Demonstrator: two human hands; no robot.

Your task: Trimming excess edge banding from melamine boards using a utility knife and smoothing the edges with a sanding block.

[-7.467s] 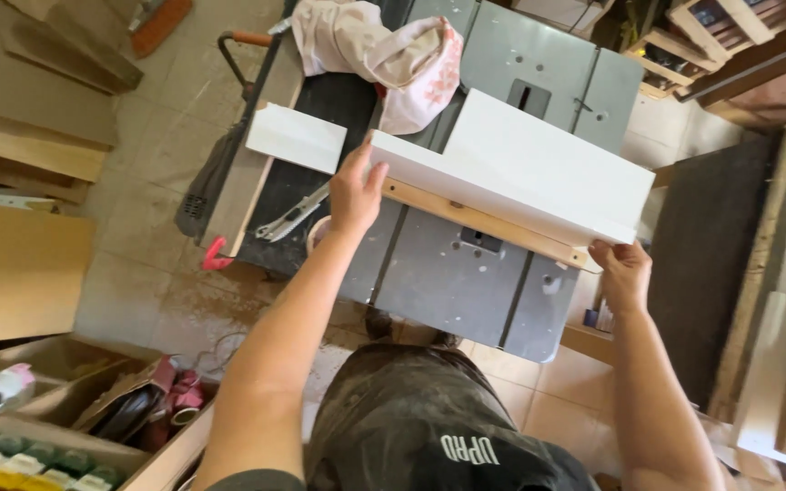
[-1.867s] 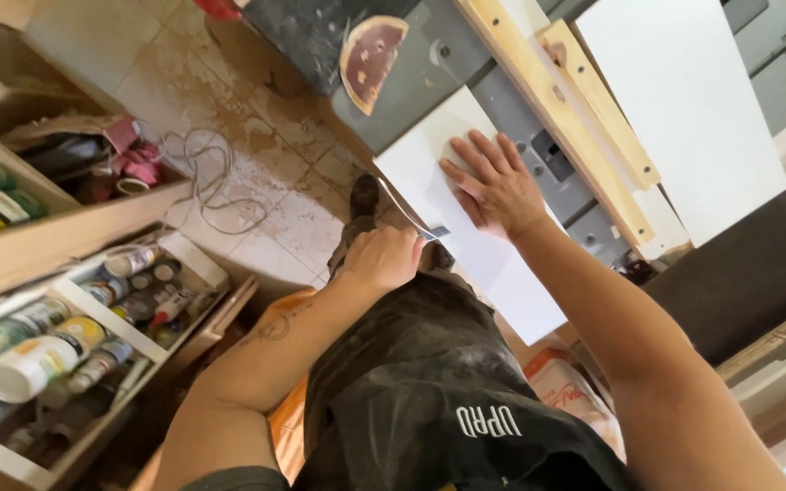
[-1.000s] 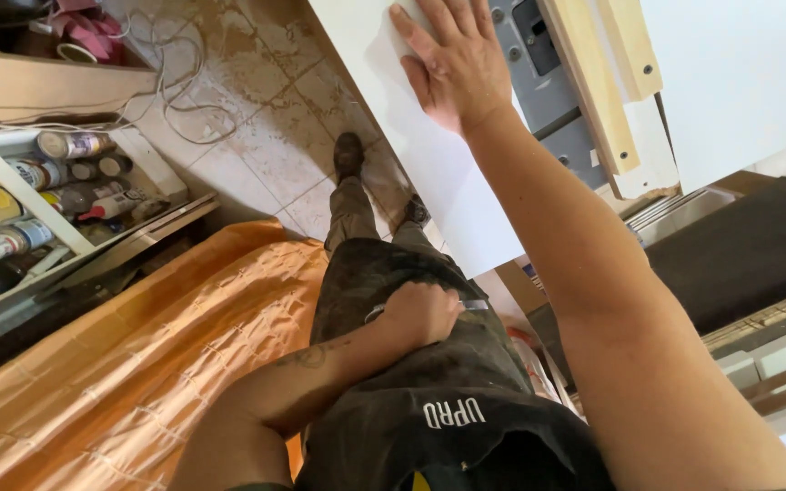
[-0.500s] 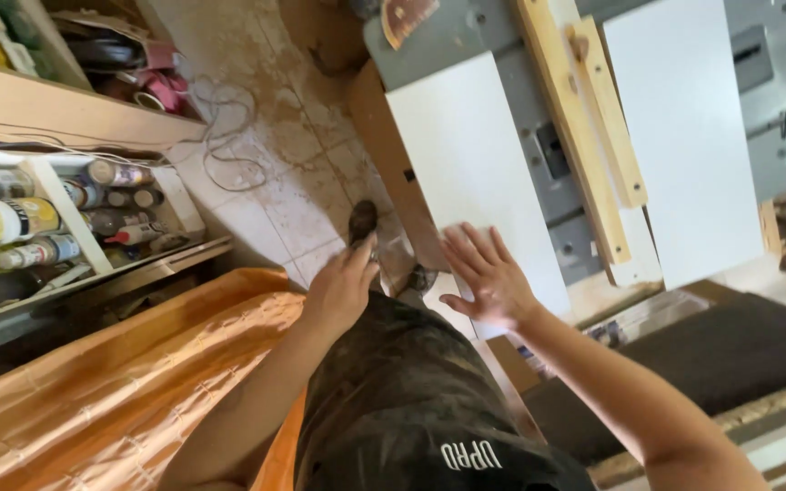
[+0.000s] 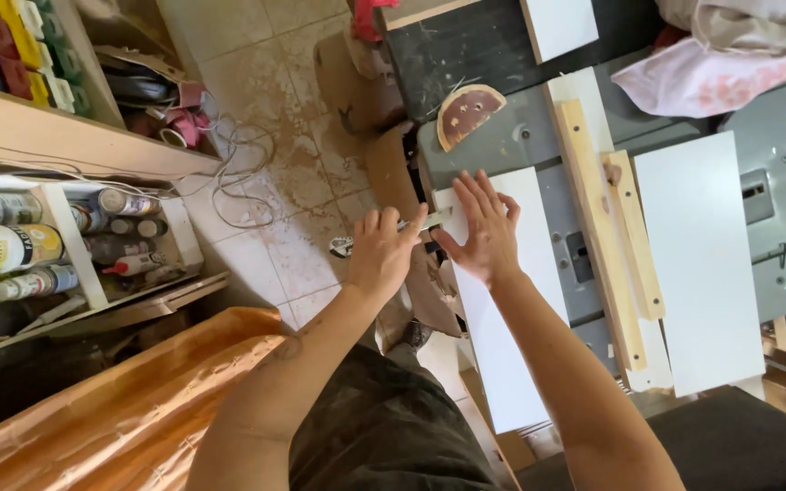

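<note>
My right hand (image 5: 486,232) lies flat with its fingers spread on the near end of a long white panel (image 5: 507,336). The panel rests on the grey saw table (image 5: 520,136) and overhangs its front edge. My left hand (image 5: 382,253) is just left of it, fingers curled around a thin grey tool (image 5: 431,218). The tool's tip touches the panel's left edge beside my right thumb. What kind of tool it is I cannot make out.
Two wooden strips (image 5: 604,227) and a second white panel (image 5: 702,264) lie further right on the table. A sanding disc piece (image 5: 468,114), a pink cloth (image 5: 720,55) and a small white board (image 5: 561,23) lie beyond. Shelves with spray cans (image 5: 38,250) and an orange sheet (image 5: 111,409) are on the left.
My right hand has gone from hovering off the panel to pressing flat on it. My left hand has come up to the panel's left edge. The view has swung towards the table.
</note>
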